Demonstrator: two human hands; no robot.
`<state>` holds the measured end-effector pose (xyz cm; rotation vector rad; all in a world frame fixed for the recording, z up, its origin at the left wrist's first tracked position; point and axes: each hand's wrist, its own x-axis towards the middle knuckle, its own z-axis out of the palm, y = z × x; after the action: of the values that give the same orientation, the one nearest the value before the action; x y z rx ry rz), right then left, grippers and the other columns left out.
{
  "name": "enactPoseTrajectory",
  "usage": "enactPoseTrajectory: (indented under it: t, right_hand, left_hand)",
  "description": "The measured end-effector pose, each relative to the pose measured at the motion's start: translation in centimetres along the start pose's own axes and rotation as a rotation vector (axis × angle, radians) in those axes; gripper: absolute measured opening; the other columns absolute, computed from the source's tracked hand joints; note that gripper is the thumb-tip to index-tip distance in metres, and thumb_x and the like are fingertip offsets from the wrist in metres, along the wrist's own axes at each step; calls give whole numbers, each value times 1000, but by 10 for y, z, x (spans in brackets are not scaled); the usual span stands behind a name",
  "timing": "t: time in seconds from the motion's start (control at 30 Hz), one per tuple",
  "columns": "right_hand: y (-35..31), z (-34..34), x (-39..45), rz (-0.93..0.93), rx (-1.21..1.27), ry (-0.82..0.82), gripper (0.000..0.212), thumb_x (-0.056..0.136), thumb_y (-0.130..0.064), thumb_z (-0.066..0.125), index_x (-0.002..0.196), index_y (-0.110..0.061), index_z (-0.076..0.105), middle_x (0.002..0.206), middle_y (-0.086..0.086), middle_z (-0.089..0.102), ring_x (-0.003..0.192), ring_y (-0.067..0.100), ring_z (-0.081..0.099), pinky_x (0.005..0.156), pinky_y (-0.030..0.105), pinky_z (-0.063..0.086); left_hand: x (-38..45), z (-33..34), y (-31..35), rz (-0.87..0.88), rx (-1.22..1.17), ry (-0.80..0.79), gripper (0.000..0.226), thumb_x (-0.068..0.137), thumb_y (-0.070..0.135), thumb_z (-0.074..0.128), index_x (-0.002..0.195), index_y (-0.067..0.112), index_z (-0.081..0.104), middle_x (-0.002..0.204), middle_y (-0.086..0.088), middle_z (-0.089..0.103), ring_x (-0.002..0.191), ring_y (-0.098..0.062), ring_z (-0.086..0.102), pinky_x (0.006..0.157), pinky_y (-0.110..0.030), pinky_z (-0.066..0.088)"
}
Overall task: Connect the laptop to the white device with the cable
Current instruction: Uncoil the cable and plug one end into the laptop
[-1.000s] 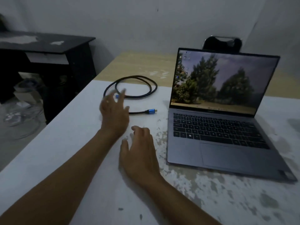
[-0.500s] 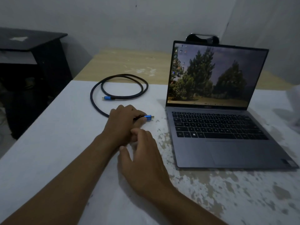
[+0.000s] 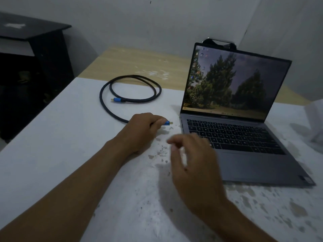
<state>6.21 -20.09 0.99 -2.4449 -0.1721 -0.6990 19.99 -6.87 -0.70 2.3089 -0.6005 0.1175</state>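
A black braided cable (image 3: 132,79) lies coiled on the white table (image 3: 52,137), left of the open grey laptop (image 3: 244,137). My left hand (image 3: 141,130) grips the cable's near end; its blue plug (image 3: 167,123) sticks out of my fingers and points at the laptop's left side, a short gap away. The cable's other blue plug (image 3: 117,100) rests inside the coil. My right hand (image 3: 194,161) hovers blurred over the laptop's front left corner, fingers spread, holding nothing. A white thing (image 3: 317,119) shows at the right edge, mostly cut off.
A wooden tabletop (image 3: 139,63) adjoins the white table at the back. A black desk (image 3: 35,49) stands at the left, across a gap. A dark chair back (image 3: 219,43) rises behind the laptop screen. Grey walls close the back.
My left hand closed on the cable's near plug and lifted it slightly toward the laptop. My right hand rose from the table and moved right, over the laptop's corner.
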Motion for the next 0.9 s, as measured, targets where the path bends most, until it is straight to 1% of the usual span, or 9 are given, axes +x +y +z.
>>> enactPoseTrajectory:
  t: [0.1, 0.17, 0.23, 0.3, 0.37, 0.43, 0.6, 0.73, 0.9]
  right_hand:
    - [29, -19, -6, 48, -198, 50, 11, 92, -33, 52, 98, -34, 61, 91, -19, 57, 88, 6, 47, 77, 27, 32]
    - [39, -18, -12, 123, -238, 56, 8, 91, -35, 53, 97, -37, 58, 91, -19, 55, 89, 4, 44, 81, 20, 26]
    - [43, -13, -14, 161, -230, 80, 6, 91, -37, 52, 96, -39, 56, 90, -19, 54, 87, 4, 45, 82, 24, 27]
    - [45, -11, -13, 193, -218, 96, 5, 95, -37, 51, 93, -40, 55, 89, -23, 53, 86, 3, 44, 83, 33, 30]
    - [44, -11, -11, 218, -220, 68, 5, 94, -39, 51, 92, -41, 55, 89, -27, 49, 86, 2, 41, 83, 34, 27]
    - [43, -9, -9, 222, -237, 46, 4, 93, -39, 52, 92, -41, 55, 89, -26, 49, 85, 2, 40, 82, 32, 25]
    - [44, -13, -5, 259, -220, 28, 2, 90, -40, 54, 92, -41, 55, 85, -24, 48, 84, 4, 41, 80, 33, 25]
    - [45, -11, -5, 271, -250, -22, 9, 89, -44, 54, 96, -41, 55, 90, -20, 48, 87, 4, 37, 82, 30, 25]
    - [46, -9, -7, 265, -330, -26, 37, 86, -49, 51, 120, -38, 61, 107, -16, 45, 101, 4, 31, 86, 34, 26]
  left_hand:
    - [-1, 7, 0, 41, -59, -6, 28, 103, 30, 55, 122, 23, 73, 105, 8, 70, 94, -6, 59, 80, -9, 39]
    - [1, 11, -2, 43, -79, -2, 26, 101, 31, 59, 121, 23, 74, 109, 6, 72, 94, -4, 58, 80, -7, 39]
    - [2, 12, -4, 55, -66, 5, 26, 100, 30, 61, 122, 21, 73, 110, 3, 73, 94, -4, 57, 78, -6, 38]
    - [2, 11, -5, 74, -42, 10, 28, 100, 29, 61, 124, 20, 72, 111, 1, 73, 94, -6, 57, 80, -10, 39]
    - [2, 11, -5, 76, -26, 19, 29, 102, 26, 59, 128, 20, 69, 112, -1, 72, 98, -10, 59, 86, -20, 42]
    - [1, 11, -6, 77, -7, 22, 31, 103, 23, 56, 132, 20, 67, 112, -2, 71, 98, -12, 58, 87, -23, 43]
    - [6, 10, -3, 7, -17, 26, 32, 102, 25, 59, 133, 24, 66, 118, 4, 71, 103, -5, 58, 83, -3, 35]
    - [19, 14, 2, -38, -74, 37, 30, 100, 32, 61, 129, 29, 69, 119, 7, 71, 103, -4, 61, 84, -8, 40]
    - [23, 17, -4, 9, -46, 18, 31, 98, 25, 65, 129, 28, 69, 116, 7, 71, 97, 0, 59, 81, -4, 37]
